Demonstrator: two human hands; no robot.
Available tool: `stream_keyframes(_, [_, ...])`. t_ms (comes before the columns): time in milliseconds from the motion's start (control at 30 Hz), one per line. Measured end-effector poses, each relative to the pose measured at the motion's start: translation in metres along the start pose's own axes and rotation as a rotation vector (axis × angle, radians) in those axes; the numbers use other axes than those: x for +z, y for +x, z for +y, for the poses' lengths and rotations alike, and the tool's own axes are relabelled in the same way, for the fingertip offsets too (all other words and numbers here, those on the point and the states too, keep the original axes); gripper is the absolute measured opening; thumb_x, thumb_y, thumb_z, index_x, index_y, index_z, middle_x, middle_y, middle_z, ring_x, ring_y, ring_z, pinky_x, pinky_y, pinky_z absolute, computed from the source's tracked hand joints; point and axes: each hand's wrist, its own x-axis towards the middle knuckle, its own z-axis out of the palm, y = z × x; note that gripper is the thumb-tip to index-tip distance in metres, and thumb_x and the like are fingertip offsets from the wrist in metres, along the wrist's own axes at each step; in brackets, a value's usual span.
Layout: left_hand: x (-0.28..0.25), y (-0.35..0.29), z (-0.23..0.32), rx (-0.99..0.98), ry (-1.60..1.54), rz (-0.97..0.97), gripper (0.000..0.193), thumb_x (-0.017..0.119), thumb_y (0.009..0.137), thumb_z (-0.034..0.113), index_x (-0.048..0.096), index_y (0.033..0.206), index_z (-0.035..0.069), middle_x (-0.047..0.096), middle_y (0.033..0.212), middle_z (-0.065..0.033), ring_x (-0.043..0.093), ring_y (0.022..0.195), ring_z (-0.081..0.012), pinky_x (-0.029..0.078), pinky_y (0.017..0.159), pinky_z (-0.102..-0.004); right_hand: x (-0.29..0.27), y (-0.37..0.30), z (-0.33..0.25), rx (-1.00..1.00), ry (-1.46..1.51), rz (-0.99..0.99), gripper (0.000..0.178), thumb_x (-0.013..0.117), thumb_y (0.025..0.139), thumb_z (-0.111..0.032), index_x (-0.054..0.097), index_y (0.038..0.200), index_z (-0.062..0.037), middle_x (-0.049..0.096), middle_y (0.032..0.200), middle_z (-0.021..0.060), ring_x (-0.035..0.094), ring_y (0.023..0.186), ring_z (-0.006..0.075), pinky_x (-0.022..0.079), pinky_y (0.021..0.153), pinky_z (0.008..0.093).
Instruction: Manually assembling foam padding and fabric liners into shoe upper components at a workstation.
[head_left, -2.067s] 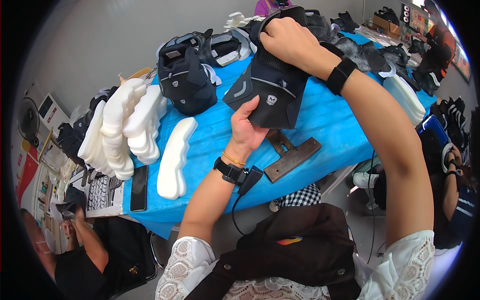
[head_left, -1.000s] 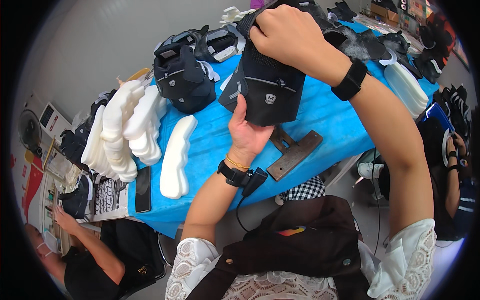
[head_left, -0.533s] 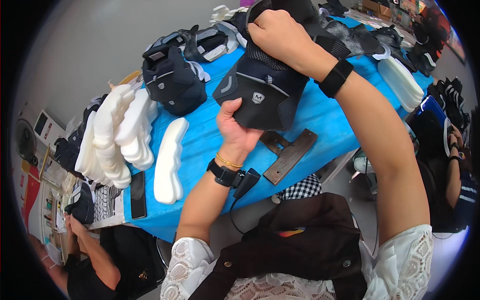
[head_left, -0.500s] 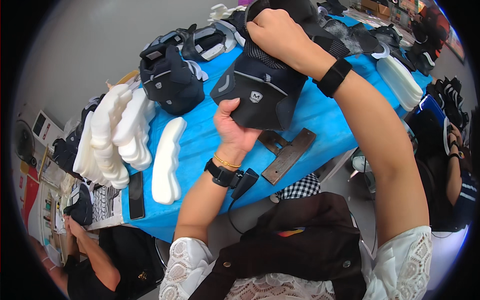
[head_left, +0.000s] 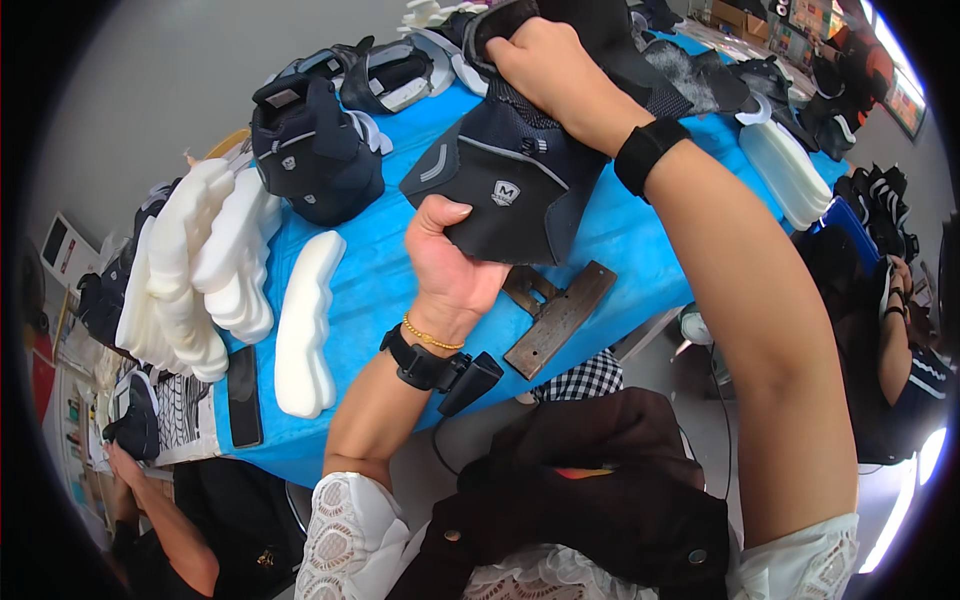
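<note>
A black and navy shoe upper (head_left: 505,190) with a grey shield-shaped badge and light piping hangs between my hands above the blue-covered table. My left hand (head_left: 455,265) grips its near edge, thumb on top and fingers hidden beneath. At the far end my right hand (head_left: 545,70) is closed in a fist at the padded collar; its fingertips are out of sight. Mesh and dark lining show around that hand. Below the upper lies a brown T-shaped block (head_left: 562,318). Left of it, more stitched uppers (head_left: 318,160) are bunched together.
Stacks of wavy white foam pads (head_left: 170,270) stand at the left, one loose pad (head_left: 306,330) nearer. A dark phone (head_left: 243,395) lies by the table's left edge. More white pads (head_left: 785,172) rest at right. Co-workers' arms (head_left: 165,510) show on both sides.
The view has shifted, so most things sit farther left. Both hands keep hold of the upper, and more of its dark collar opening shows beside my right hand.
</note>
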Motion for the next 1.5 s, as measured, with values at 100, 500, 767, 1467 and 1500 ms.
stream_keyframes(100, [0.001, 0.000, -0.002, 0.011, 0.018, 0.041, 0.047, 0.052, 0.071, 0.019, 0.059, 0.114, 0.001, 0.065, 0.112, -0.0142, 0.062, 0.104, -0.0325, 0.047, 0.098, -0.0474, 0.001, 0.003, 0.003, 0.012, -0.044, -0.008, 0.038, 0.051, 0.083, -0.028, 0.067, 0.084, 0.0060, 0.065, 0.086, 0.0284, 0.064, 0.083, 0.0456, 0.051, 0.080, 0.0458])
stream_keyframes(500, [-0.011, -0.004, 0.008, 0.006, 0.099, -0.032, 0.047, 0.051, 0.074, 0.020, 0.057, 0.116, -0.001, 0.065, 0.111, -0.0143, 0.063, 0.103, -0.0303, 0.048, 0.095, -0.0447, -0.009, 0.000, -0.005, -0.040, 0.105, -0.070, 0.042, 0.054, 0.082, -0.032, 0.063, 0.075, 0.0084, 0.061, 0.071, 0.0294, 0.063, 0.072, 0.0442, 0.051, 0.072, 0.0437])
stream_keyframes(767, [-0.018, -0.002, 0.009, -0.025, 0.082, -0.049, 0.040, 0.052, 0.086, 0.021, 0.057, 0.119, -0.001, 0.064, 0.116, -0.0153, 0.062, 0.108, -0.0305, 0.046, 0.099, -0.0453, -0.030, 0.002, -0.015, -0.023, 0.298, -0.174, 0.044, 0.059, 0.086, -0.035, 0.062, 0.077, 0.0074, 0.053, 0.056, 0.0139, 0.050, 0.054, 0.0170, 0.040, 0.054, 0.0331])
stream_keyframes(1467, [-0.003, -0.003, -0.020, 0.201, 0.256, 0.014, 0.039, 0.051, 0.094, 0.031, 0.056, 0.121, 0.003, 0.065, 0.114, -0.0090, 0.062, 0.106, -0.0210, 0.047, 0.096, -0.0353, -0.022, 0.009, -0.030, -0.081, -0.046, -0.091, 0.039, 0.053, 0.081, -0.031, 0.067, 0.078, 0.0054, 0.064, 0.079, 0.0282, 0.063, 0.079, 0.0463, 0.051, 0.076, 0.0476])
stream_keyframes(1500, [-0.003, -0.002, -0.020, 0.202, 0.235, 0.018, 0.039, 0.052, 0.094, 0.032, 0.057, 0.120, 0.003, 0.065, 0.114, -0.0089, 0.062, 0.106, -0.0211, 0.047, 0.095, -0.0353, -0.019, 0.010, -0.026, -0.074, -0.045, -0.095, 0.039, 0.053, 0.081, -0.031, 0.067, 0.078, 0.0054, 0.064, 0.079, 0.0282, 0.063, 0.079, 0.0463, 0.051, 0.076, 0.0476])
